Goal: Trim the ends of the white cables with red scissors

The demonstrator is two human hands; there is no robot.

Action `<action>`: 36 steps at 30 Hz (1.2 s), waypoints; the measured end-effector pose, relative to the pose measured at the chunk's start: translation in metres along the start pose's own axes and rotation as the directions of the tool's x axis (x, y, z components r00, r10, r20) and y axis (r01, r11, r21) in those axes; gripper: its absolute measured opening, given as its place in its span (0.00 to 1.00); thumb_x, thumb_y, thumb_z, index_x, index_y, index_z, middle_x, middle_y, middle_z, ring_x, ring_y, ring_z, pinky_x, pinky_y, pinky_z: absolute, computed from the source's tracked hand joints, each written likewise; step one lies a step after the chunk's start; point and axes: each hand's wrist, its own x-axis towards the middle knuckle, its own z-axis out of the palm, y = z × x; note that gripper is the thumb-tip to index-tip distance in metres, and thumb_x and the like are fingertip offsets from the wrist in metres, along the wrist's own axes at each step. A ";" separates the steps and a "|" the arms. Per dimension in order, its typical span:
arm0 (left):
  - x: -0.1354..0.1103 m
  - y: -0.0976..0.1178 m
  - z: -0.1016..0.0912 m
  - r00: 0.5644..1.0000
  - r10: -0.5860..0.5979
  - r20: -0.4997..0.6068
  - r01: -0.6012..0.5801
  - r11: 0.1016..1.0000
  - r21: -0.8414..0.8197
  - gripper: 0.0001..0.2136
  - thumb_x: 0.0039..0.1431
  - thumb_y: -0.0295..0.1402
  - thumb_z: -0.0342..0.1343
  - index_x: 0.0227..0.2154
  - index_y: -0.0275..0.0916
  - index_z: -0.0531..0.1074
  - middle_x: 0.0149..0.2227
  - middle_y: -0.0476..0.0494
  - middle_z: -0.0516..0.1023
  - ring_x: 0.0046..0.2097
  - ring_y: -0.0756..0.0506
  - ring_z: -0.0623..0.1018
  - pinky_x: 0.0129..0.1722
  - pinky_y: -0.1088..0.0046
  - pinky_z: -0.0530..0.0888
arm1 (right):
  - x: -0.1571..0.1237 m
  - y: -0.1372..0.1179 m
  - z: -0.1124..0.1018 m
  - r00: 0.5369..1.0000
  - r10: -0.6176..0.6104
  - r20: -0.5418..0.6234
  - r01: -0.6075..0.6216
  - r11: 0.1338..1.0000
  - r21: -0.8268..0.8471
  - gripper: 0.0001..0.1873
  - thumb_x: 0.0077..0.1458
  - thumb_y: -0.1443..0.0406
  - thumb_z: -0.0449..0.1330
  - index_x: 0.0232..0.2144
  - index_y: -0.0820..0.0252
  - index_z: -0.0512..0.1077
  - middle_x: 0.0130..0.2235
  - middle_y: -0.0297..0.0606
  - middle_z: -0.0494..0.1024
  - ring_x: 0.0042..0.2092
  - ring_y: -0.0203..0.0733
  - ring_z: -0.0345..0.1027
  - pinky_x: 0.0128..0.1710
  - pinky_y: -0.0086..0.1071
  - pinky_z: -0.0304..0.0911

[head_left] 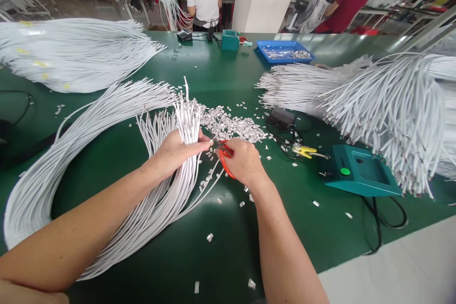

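My left hand (pixel 176 149) is wrapped round a thick bundle of white cables (pixel 187 118), holding their ends upright over the green table (pixel 199 256). My right hand (pixel 242 161) grips red-handled scissors (pixel 225 159), their blades pointing left at the bundle just above my left thumb. The rest of the bundle curves down and left across the table. A pile of small silvery cut-off bits (pixel 231 126) lies just behind both hands.
Large heaps of white cables lie at the far left (pixel 74 52) and the right (pixel 388 99). A teal device with a green button (pixel 359 171), yellow-handled pliers (pixel 304 151), a black box (pixel 281 118) and a blue tray (pixel 285 51) stand on the table. Two people work beyond the far edge.
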 end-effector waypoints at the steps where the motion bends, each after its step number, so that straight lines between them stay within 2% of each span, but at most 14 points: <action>1: 0.000 0.000 0.000 1.000 0.009 -0.001 -0.009 1.000 0.029 0.12 0.48 0.40 0.65 0.31 0.38 0.75 0.35 0.45 0.77 0.40 0.43 0.76 0.43 0.64 0.69 | 0.000 0.000 0.000 1.000 -0.017 -0.005 0.017 1.000 -0.024 0.14 0.53 0.62 0.55 0.18 0.59 0.63 0.26 0.35 0.72 0.27 0.35 0.58 0.26 0.29 0.48; 5: 0.000 0.001 0.000 0.999 0.031 -0.010 -0.030 0.995 0.091 0.11 0.50 0.40 0.64 0.32 0.39 0.76 0.35 0.46 0.77 0.39 0.43 0.76 0.43 0.64 0.69 | -0.001 0.000 0.000 0.999 -0.050 -0.022 0.048 0.996 -0.081 0.13 0.54 0.62 0.55 0.19 0.59 0.65 0.27 0.36 0.73 0.28 0.36 0.61 0.27 0.29 0.48; 9: 0.000 0.001 0.000 0.999 0.041 -0.029 -0.037 0.992 0.120 0.11 0.49 0.40 0.63 0.32 0.39 0.76 0.34 0.46 0.77 0.38 0.43 0.75 0.41 0.64 0.69 | -0.002 -0.002 0.002 0.999 -0.029 -0.027 0.026 0.994 -0.105 0.13 0.55 0.62 0.55 0.20 0.59 0.68 0.27 0.37 0.74 0.30 0.38 0.65 0.28 0.30 0.50; 16: -0.001 0.002 0.001 0.998 -0.002 -0.058 0.006 0.998 0.063 0.13 0.47 0.40 0.66 0.31 0.38 0.74 0.30 0.46 0.78 0.35 0.42 0.78 0.40 0.64 0.71 | -0.003 -0.006 0.003 1.000 -0.003 -0.021 0.001 0.993 -0.117 0.13 0.56 0.60 0.57 0.22 0.59 0.70 0.27 0.38 0.76 0.31 0.39 0.67 0.28 0.30 0.50; 23: -0.002 0.006 0.002 1.000 -0.013 0.013 0.014 1.000 -0.026 0.11 0.49 0.39 0.65 0.32 0.38 0.74 0.32 0.45 0.80 0.39 0.41 0.80 0.45 0.61 0.73 | -0.004 -0.005 0.001 1.000 0.009 0.001 -0.008 0.996 -0.094 0.17 0.56 0.56 0.57 0.19 0.58 0.67 0.25 0.36 0.73 0.27 0.37 0.62 0.26 0.30 0.48; 27: 0.002 0.001 0.000 0.997 -0.068 0.044 0.073 0.987 -0.140 0.13 0.48 0.38 0.67 0.33 0.38 0.73 0.27 0.46 0.78 0.41 0.39 0.81 0.45 0.61 0.73 | -0.004 -0.003 -0.001 0.999 0.026 0.033 -0.025 0.999 -0.033 0.18 0.55 0.56 0.58 0.18 0.58 0.65 0.24 0.35 0.71 0.26 0.35 0.57 0.26 0.30 0.47; 30: 0.005 -0.003 -0.001 0.991 -0.095 0.096 0.114 0.968 -0.224 0.15 0.47 0.37 0.68 0.35 0.38 0.71 0.25 0.48 0.76 0.39 0.41 0.80 0.44 0.62 0.74 | -0.002 0.001 -0.003 0.998 0.015 0.061 -0.021 0.995 0.099 0.20 0.53 0.55 0.60 0.16 0.58 0.63 0.23 0.32 0.68 0.25 0.34 0.54 0.26 0.30 0.48; 32: 0.005 -0.004 -0.002 0.987 -0.093 0.131 0.124 0.959 -0.256 0.14 0.48 0.36 0.67 0.35 0.38 0.70 0.25 0.49 0.77 0.38 0.43 0.80 0.43 0.64 0.73 | -0.001 0.004 -0.004 0.997 0.031 0.070 -0.049 0.959 0.278 0.17 0.50 0.56 0.61 0.17 0.59 0.65 0.22 0.31 0.67 0.25 0.34 0.54 0.26 0.30 0.50; 34: 0.004 -0.004 -0.002 0.984 -0.086 0.158 0.128 0.953 -0.276 0.13 0.49 0.35 0.67 0.34 0.39 0.69 0.27 0.49 0.77 0.37 0.44 0.79 0.43 0.65 0.73 | 0.001 0.004 -0.005 0.996 0.063 0.062 -0.086 0.845 0.528 0.12 0.50 0.58 0.62 0.21 0.60 0.72 0.24 0.31 0.70 0.28 0.35 0.59 0.29 0.31 0.55; 36: 0.004 -0.003 -0.001 0.980 -0.077 0.185 0.129 0.949 -0.286 0.12 0.49 0.34 0.67 0.33 0.39 0.69 0.29 0.49 0.78 0.36 0.46 0.79 0.42 0.65 0.73 | 0.002 0.003 -0.004 0.996 0.060 0.062 -0.086 0.660 0.746 0.10 0.50 0.59 0.62 0.29 0.60 0.77 0.29 0.32 0.75 0.32 0.37 0.65 0.36 0.32 0.60</action>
